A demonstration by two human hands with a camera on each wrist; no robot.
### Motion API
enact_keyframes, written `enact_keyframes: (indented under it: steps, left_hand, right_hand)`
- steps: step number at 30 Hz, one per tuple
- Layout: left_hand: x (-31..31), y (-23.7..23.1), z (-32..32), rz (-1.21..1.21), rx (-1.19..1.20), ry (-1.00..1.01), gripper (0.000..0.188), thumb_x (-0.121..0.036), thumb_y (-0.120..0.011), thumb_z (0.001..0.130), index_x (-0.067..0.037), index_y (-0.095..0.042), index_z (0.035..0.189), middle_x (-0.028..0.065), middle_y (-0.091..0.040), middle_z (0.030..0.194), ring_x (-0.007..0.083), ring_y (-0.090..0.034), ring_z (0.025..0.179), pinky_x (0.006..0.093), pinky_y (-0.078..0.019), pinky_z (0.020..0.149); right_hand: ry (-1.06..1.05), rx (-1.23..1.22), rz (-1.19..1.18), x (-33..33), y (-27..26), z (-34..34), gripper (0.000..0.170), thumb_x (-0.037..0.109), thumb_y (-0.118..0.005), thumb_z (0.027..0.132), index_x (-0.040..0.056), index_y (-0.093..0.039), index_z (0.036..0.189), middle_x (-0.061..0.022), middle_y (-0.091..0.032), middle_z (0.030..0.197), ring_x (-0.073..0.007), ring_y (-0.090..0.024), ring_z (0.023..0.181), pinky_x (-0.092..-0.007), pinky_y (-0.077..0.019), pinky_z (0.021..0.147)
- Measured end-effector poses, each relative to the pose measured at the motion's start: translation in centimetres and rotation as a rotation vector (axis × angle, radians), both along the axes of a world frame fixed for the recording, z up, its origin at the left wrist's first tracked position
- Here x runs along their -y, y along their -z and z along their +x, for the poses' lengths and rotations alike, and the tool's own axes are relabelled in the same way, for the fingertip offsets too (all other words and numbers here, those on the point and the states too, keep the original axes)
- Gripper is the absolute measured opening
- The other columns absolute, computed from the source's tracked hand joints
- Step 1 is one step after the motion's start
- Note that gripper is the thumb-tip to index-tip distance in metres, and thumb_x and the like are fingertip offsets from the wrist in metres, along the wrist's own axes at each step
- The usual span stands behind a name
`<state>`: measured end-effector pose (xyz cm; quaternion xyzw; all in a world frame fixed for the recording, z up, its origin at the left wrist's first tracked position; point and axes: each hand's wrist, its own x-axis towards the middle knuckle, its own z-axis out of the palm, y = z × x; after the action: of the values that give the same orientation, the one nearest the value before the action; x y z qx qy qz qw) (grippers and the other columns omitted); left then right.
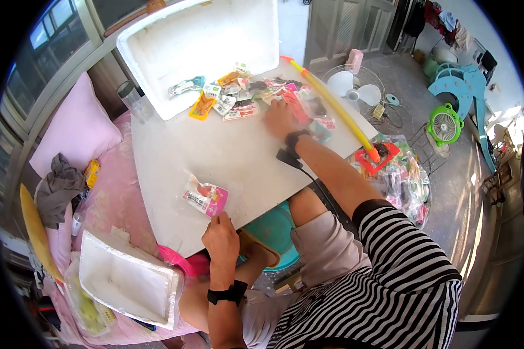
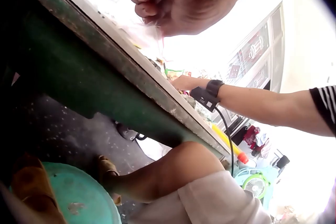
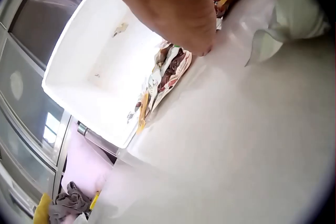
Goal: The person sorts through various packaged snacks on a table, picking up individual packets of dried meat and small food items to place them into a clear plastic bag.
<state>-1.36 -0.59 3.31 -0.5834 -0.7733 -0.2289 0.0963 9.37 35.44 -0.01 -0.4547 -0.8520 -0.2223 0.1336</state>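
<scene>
At the table's near edge my left hand (image 1: 220, 239) pinches the lower corner of a white and pink snack packet (image 1: 206, 196). The left wrist view shows that left hand (image 2: 191, 1) with its fingers curled in. Farther over the table, my right hand (image 1: 280, 121) reaches into a pile of small snack packets, its fingers beside a red packet (image 1: 297, 108). Its fingertips are mostly hidden in the right wrist view, where the right hand (image 3: 181, 19) overlaps packets with dark contents (image 3: 173, 69). An orange packet (image 1: 202, 106) lies left of the pile.
A large white foam box (image 1: 198, 35) stands tilted behind the pile. Along the table's right side lies a yellow tube with orange ends (image 1: 340, 110). Many packets fill a heap (image 1: 404, 180) beyond that edge. Another foam box (image 1: 128, 279) sits at lower left; a teal basin (image 1: 273, 232) is below.
</scene>
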Motion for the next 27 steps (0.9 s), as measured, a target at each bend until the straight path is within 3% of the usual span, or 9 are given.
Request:
enact_keyframes:
  steps: [2, 8, 11, 15, 18, 21, 24, 26, 27]
  left_hand:
    - [0.0, -0.2, -0.1, 0.003, 0.007, 0.006, 0.007, -0.005, -0.058, 0.082, -0.005, -0.053, 0.078, 0.0132, -0.057, 0.072, 0.0327, -0.062, 0.065, 0.0416, -0.0496, 0.053]
    - [0.2, -0.3, -0.1, 0.011, 0.016, 0.012, 0.006, -0.004, -0.059, 0.081, -0.004, -0.053, 0.080, 0.0136, -0.057, 0.073, 0.0331, -0.061, 0.065, 0.0415, -0.0496, 0.053]
    - [0.2, -0.4, -0.1, 0.004, 0.017, 0.016, 0.005, -0.004, -0.059, 0.081, -0.004, -0.054, 0.080, 0.0137, -0.057, 0.073, 0.0333, -0.061, 0.066, 0.0416, -0.0496, 0.053]
    - [0.4, 0.1, -0.2, 0.019, 0.031, 0.014, 0.006, -0.005, -0.060, 0.081, -0.004, -0.054, 0.080, 0.0140, -0.057, 0.074, 0.0335, -0.062, 0.067, 0.0425, -0.0498, 0.054]
    - [0.5, 0.3, -0.3, 0.013, 0.028, 0.003, 0.006, -0.006, -0.061, 0.081, -0.005, -0.055, 0.080, 0.0138, -0.058, 0.074, 0.0332, -0.062, 0.067, 0.0431, -0.0501, 0.056]
    - [0.5, 0.3, -0.5, -0.007, 0.027, -0.016, 0.007, -0.007, -0.062, 0.080, -0.005, -0.055, 0.079, 0.0134, -0.059, 0.074, 0.0327, -0.062, 0.068, 0.0426, -0.0505, 0.057]
    - [0.5, 0.3, -0.7, 0.066, 0.074, 0.003, 0.008, -0.008, -0.062, 0.079, -0.004, -0.057, 0.077, 0.0166, -0.059, 0.072, 0.0377, -0.061, 0.063, 0.0460, -0.0485, 0.055]
    - [0.6, 0.2, -0.6, 0.027, 0.043, -0.006, 0.008, -0.008, -0.061, 0.080, -0.005, -0.055, 0.076, 0.0141, -0.060, 0.073, 0.0339, -0.062, 0.067, 0.0427, -0.0498, 0.056]
    - [0.6, 0.1, -0.5, 0.010, 0.027, -0.009, 0.008, -0.008, -0.061, 0.080, -0.005, -0.055, 0.076, 0.0129, -0.060, 0.073, 0.0319, -0.063, 0.068, 0.0411, -0.0505, 0.056]
  right_hand:
    - [0.038, 0.052, 0.078, -0.3, 0.3, 0.0, 0.025, 0.025, -0.058, 0.078, 0.0055, -0.070, 0.086, -0.0126, -0.054, 0.104, -0.0303, -0.051, 0.096, -0.0422, -0.0419, 0.078]
    - [-0.134, 0.013, -0.064, 3.7, -2.1, 0.7, 0.020, 0.022, -0.059, 0.078, 0.0057, -0.070, 0.080, -0.0120, -0.057, 0.097, -0.0278, -0.053, 0.093, -0.0427, -0.0427, 0.077]
    - [-0.309, 0.091, -0.369, 7.1, -2.6, -0.8, 0.026, 0.027, -0.059, 0.084, 0.0045, -0.070, 0.091, -0.0165, -0.056, 0.104, -0.0310, -0.053, 0.100, -0.0454, -0.0464, 0.078]
    - [-0.517, -0.229, -0.616, 12.9, -6.9, -0.9, 0.041, 0.039, -0.063, 0.081, 0.0016, -0.065, 0.098, -0.0179, -0.055, 0.108, -0.0353, -0.051, 0.106, -0.0478, -0.0471, 0.085]
    - [-0.363, -0.255, -0.538, 10.3, -5.5, -1.1, 0.047, 0.043, -0.065, 0.079, 0.0015, -0.062, 0.101, -0.0183, -0.054, 0.109, -0.0352, -0.051, 0.107, -0.0474, -0.0469, 0.087]
    - [-0.169, -0.158, -0.606, 9.8, -2.9, -0.9, 0.053, 0.047, -0.065, 0.077, 0.0009, -0.060, 0.102, -0.0185, -0.054, 0.110, -0.0352, -0.051, 0.107, -0.0476, -0.0473, 0.086]
    - [-0.198, -0.073, -0.637, 9.5, -1.8, -0.3, 0.055, 0.049, -0.065, 0.076, 0.0010, -0.060, 0.102, -0.0191, -0.055, 0.110, -0.0359, -0.051, 0.107, -0.0468, -0.0479, 0.085]
    - [-0.276, -0.224, -0.587, 8.6, 0.6, 0.4, 0.055, 0.052, -0.065, 0.075, 0.0019, -0.063, 0.097, -0.0189, -0.059, 0.102, -0.0372, -0.055, 0.100, -0.0453, -0.0488, 0.084]
    - [-0.255, -0.291, -0.606, 10.3, -1.4, 1.1, 0.055, 0.053, -0.066, 0.074, 0.0019, -0.063, 0.095, -0.0184, -0.060, 0.100, -0.0377, -0.056, 0.097, -0.0451, -0.0491, 0.083]
